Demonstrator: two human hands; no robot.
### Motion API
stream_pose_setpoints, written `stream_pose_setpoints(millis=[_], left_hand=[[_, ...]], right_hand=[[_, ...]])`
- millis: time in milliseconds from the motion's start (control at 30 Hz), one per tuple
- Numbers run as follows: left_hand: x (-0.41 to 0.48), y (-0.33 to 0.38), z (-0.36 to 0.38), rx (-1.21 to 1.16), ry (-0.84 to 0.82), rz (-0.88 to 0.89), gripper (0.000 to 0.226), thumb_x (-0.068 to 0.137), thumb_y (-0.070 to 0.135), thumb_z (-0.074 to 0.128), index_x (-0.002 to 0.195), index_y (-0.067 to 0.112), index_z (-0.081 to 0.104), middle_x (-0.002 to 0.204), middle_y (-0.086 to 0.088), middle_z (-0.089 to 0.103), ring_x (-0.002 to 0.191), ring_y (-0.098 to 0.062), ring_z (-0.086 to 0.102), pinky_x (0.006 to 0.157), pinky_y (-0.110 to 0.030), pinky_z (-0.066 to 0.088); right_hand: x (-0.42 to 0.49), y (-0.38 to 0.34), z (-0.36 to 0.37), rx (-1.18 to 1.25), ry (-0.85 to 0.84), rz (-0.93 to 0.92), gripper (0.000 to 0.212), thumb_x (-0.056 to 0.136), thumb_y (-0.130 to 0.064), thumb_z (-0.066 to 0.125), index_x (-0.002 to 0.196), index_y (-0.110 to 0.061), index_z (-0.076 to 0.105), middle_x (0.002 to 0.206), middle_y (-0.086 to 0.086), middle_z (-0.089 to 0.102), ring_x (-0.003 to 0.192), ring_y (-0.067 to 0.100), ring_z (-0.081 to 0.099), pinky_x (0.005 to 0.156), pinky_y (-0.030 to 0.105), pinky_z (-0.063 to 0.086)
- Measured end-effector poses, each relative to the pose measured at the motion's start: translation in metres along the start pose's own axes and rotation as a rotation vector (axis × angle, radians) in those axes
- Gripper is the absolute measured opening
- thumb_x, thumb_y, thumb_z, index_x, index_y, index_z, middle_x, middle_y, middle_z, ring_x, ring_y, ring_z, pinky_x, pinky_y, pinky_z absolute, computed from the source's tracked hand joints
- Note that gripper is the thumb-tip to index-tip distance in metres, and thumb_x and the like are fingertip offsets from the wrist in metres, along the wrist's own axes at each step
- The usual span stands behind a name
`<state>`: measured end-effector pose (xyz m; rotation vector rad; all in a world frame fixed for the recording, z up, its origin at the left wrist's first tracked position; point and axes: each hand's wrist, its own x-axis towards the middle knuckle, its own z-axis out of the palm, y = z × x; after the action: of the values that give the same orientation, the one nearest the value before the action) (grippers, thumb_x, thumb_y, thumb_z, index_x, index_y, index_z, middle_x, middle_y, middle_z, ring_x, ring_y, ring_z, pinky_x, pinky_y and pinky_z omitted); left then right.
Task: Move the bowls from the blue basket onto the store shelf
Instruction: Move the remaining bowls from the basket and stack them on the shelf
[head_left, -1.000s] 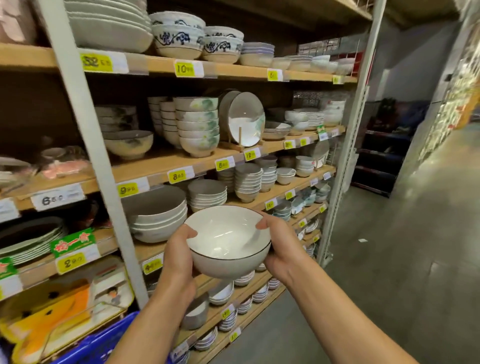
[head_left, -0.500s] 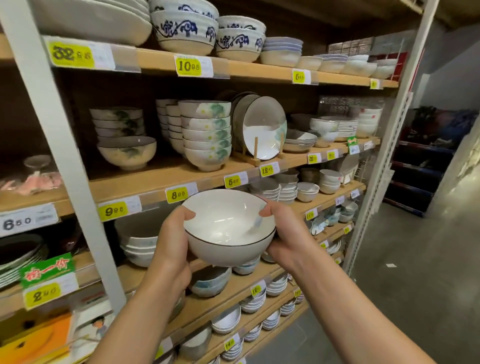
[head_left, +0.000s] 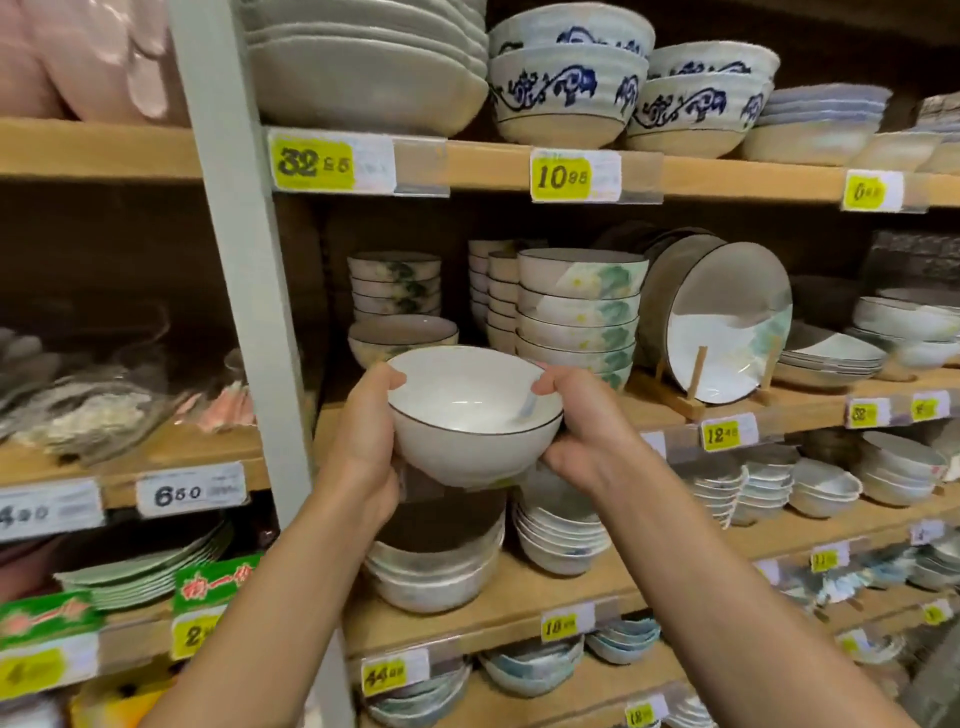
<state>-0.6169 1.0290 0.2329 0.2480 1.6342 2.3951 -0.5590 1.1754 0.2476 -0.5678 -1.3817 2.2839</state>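
White glazed ceramic bowl with a thin dark rim (head_left: 475, 415) is being held upright in the air, just in front of the middle wooden store shelf (head_left: 802, 418), resting on nothing. It is being gripped from both sides. The left hand (head_left: 363, 441) is wrapped round the left wall with its thumb over the rim. The right hand (head_left: 576, 436) is cupping the right wall, also with its thumb on the rim. The blue basket is not being shown in this view.

Judged step: the bowl is being brought in for set-down on that shelf.

Notes for doing it well:
- Landing spot is probably being sought between the single pale dark-rimmed bowl (head_left: 402, 338) at the back and the tall stack of green-leaf patterned bowls (head_left: 579, 317). The free board there is hidden behind the held bowl, so its width cannot be told.
- Bowl is best being kept level and carried over the shelf lip, clear of the yellow price tag (head_left: 727, 432) strip.
- Right knuckles are being run close to the green-leaf stack, so entry should be biased left.
- Foot should be lowered flat, not slid. Both grips should be let go only once weight is being taken by the board.
- Glazed ceramic is slippery and chips on contact.
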Motion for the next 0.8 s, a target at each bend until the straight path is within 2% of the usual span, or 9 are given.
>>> stream_pose_setpoints(millis=[100, 167, 233, 367, 500, 567, 667, 733, 800], left_hand=[[0.021, 0.0, -0.004, -0.024, 0.122, 0.021, 0.024, 0.084, 0.029, 0.048, 0.101, 0.025, 0.065, 0.091, -0.004, 0.072, 0.083, -0.024, 0.066, 0.049, -0.029, 0.053], [0.033, -0.002, -0.004, -0.069, 0.198, 0.034, 0.018, 0.083, 0.028, 0.049, 0.093, 0.024, 0.064, 0.088, -0.004, 0.07, 0.081, -0.024, 0.065, 0.05, -0.029, 0.052], [0.042, -0.005, -0.002, -0.093, 0.249, 0.048, 0.022, 0.083, 0.027, 0.048, 0.096, 0.022, 0.065, 0.089, -0.004, 0.071, 0.082, -0.024, 0.065, 0.05, -0.028, 0.051], [0.058, -0.009, 0.0, -0.104, 0.258, 0.052, 0.03, 0.082, 0.024, 0.046, 0.098, 0.016, 0.069, 0.085, -0.004, 0.076, 0.087, -0.027, 0.067, 0.062, -0.03, 0.05], [0.068, -0.013, 0.002, -0.1, 0.269, 0.042, 0.034, 0.083, 0.024, 0.045, 0.104, 0.012, 0.068, 0.091, -0.007, 0.075, 0.09, -0.029, 0.068, 0.067, -0.034, 0.052], [0.072, -0.017, 0.001, -0.092, 0.275, 0.043, 0.031, 0.083, 0.024, 0.045, 0.1, 0.013, 0.068, 0.085, -0.005, 0.076, 0.088, -0.028, 0.068, 0.065, -0.033, 0.052], [0.076, -0.021, -0.002, -0.088, 0.292, 0.053, 0.029, 0.083, 0.023, 0.046, 0.098, 0.014, 0.068, 0.082, -0.004, 0.077, 0.086, -0.026, 0.069, 0.066, -0.033, 0.053], [0.077, -0.022, -0.002, -0.074, 0.275, 0.073, 0.027, 0.084, 0.022, 0.045, 0.086, 0.016, 0.071, 0.079, -0.003, 0.076, 0.082, -0.024, 0.069, 0.066, -0.032, 0.052], [0.074, -0.023, -0.002, -0.082, 0.286, 0.091, 0.034, 0.086, 0.023, 0.045, 0.062, 0.023, 0.069, 0.069, 0.002, 0.073, 0.073, -0.018, 0.067, 0.063, -0.03, 0.05]], right_hand=[[0.026, 0.005, 0.016, -0.034, -0.058, 0.036, 0.052, 0.077, 0.001, 0.036, 0.121, -0.007, 0.063, 0.12, 0.019, 0.065, 0.112, 0.04, 0.059, 0.093, 0.052, 0.05], [0.042, 0.008, 0.024, -0.046, -0.064, 0.06, 0.05, 0.077, 0.0, 0.037, 0.118, -0.008, 0.064, 0.115, 0.019, 0.066, 0.102, 0.039, 0.061, 0.082, 0.047, 0.053], [0.054, 0.011, 0.028, -0.041, -0.061, 0.071, 0.047, 0.077, 0.0, 0.038, 0.114, -0.008, 0.065, 0.111, 0.019, 0.067, 0.091, 0.036, 0.062, 0.075, 0.042, 0.054], [0.072, 0.012, 0.033, -0.038, -0.063, 0.087, 0.041, 0.079, 0.001, 0.04, 0.112, -0.003, 0.063, 0.106, 0.019, 0.068, 0.085, 0.033, 0.062, 0.072, 0.036, 0.052], [0.085, 0.013, 0.033, -0.039, -0.066, 0.092, 0.031, 0.081, 0.002, 0.04, 0.103, -0.002, 0.061, 0.087, 0.016, 0.065, 0.073, 0.03, 0.06, 0.063, 0.032, 0.051], [0.09, 0.014, 0.033, -0.046, -0.074, 0.093, 0.031, 0.081, 0.003, 0.041, 0.105, -0.001, 0.06, 0.091, 0.017, 0.065, 0.074, 0.03, 0.06, 0.064, 0.034, 0.051], [0.093, 0.017, 0.033, -0.048, -0.09, 0.096, 0.035, 0.079, 0.002, 0.041, 0.109, -0.001, 0.059, 0.102, 0.021, 0.066, 0.083, 0.033, 0.061, 0.074, 0.038, 0.052], [0.095, 0.019, 0.033, -0.046, -0.091, 0.089, 0.032, 0.08, 0.001, 0.042, 0.105, -0.003, 0.06, 0.099, 0.019, 0.067, 0.082, 0.032, 0.061, 0.072, 0.037, 0.051], [0.096, 0.021, 0.032, -0.044, -0.082, 0.091, 0.027, 0.08, 0.0, 0.044, 0.1, -0.006, 0.061, 0.094, 0.015, 0.067, 0.08, 0.03, 0.061, 0.069, 0.035, 0.051]])
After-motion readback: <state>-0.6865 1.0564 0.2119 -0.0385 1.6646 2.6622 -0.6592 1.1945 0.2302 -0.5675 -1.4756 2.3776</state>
